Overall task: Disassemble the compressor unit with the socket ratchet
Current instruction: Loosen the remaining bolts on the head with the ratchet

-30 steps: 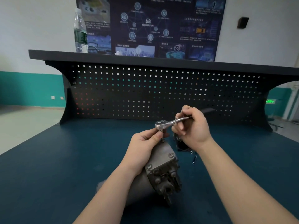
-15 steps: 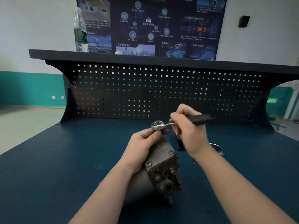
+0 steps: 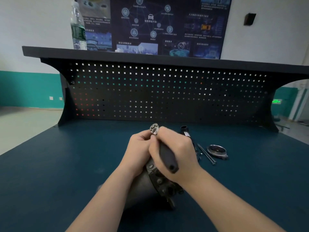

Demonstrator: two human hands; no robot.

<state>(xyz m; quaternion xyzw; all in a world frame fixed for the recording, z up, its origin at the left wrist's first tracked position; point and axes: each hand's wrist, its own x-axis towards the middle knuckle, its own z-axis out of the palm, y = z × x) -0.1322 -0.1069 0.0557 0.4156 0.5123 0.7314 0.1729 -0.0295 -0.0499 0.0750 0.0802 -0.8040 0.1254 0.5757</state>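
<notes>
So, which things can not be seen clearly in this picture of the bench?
- Head view: the socket and bolt under the ratchet head, hidden by the left hand and right hand.
- Top of the compressor, covered by both hands.
- Small black parts beside the long bolts: too small.

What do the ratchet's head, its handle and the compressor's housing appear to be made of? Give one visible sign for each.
Ratchet head: polished, likely chromed steel; it is bright and mirror-like.
Ratchet handle: matte black, probably rubber or plastic; no glint where the right hand grips it.
Compressor housing: dull grey, seemingly cast metal; rough and unpolished beneath the left hand.
</notes>
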